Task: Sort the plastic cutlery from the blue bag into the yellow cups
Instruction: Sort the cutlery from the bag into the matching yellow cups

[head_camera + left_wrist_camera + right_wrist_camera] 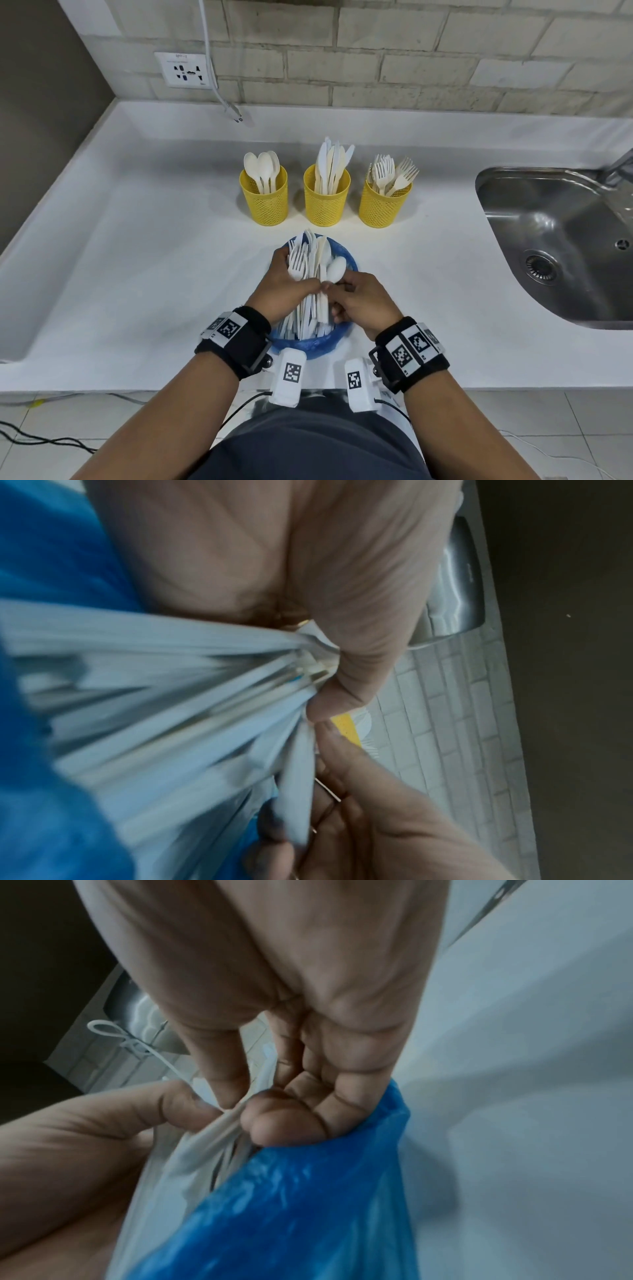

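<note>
Head view: the blue bag point(344, 337) sits on the white table point(137, 257) at its near edge, mouth open, and is packed with a bundle of white cutlery point(310, 274) whose heads point away from me. My left hand point(284, 291) wraps its fingers and thumb around this bundle near mid-length. My right hand point(363, 305) pinches one piece at its neck, a spoon point(335, 269) at the right side of the bundle; thumb and forefinger are closed on it, and the remaining fingers curl against the bag's rim. Both hands touch at the bundle.

Left wrist view confirms the handles fan out under my thumb point(342, 696); the picture is blurred. Right wrist view shows the pinch on a thin white stem, with blue film directly beneath the knuckles.

Beyond the bag, well apart from it, stand three yellow mesh cups in a row: spoon cup point(263, 200) on the left, knife cup point(327, 202) in the middle, fork cup point(383, 205) on the right, each partly filled. Nothing stands between bag and cups.

A steel sink point(561, 246) lies to the right. A wall socket point(185, 70) and a hanging white cable point(212, 78) are at the brick wall behind.
</note>
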A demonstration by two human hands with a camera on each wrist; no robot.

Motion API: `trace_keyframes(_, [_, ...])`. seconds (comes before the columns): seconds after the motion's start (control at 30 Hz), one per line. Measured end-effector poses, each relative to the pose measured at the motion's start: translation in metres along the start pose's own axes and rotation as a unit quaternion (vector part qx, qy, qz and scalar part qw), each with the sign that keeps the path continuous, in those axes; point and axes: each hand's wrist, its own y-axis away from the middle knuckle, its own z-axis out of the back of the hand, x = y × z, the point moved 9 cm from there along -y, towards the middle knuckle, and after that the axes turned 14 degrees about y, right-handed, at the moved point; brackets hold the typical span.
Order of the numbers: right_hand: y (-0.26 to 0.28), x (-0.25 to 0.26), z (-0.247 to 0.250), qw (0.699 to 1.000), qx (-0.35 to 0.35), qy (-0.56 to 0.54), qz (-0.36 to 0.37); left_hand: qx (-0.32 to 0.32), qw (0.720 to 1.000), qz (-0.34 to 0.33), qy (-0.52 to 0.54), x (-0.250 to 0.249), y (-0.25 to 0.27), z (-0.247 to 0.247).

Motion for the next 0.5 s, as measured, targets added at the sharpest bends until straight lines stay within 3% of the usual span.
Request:
trace_keyframes(0.3, [0.002,0.011,0.005,1.0,0.013,0.013,-0.007,0.077,0.996,-0.031,-0.02,-0.007,0.002,-0.016])
trace_keyframes(0.5, [-0.001,0.031,0.024,0.984,-0.08,0.148,0.062,0.084,0.994,-0.064,-0.038,-0.011,-0.001,-0.017])
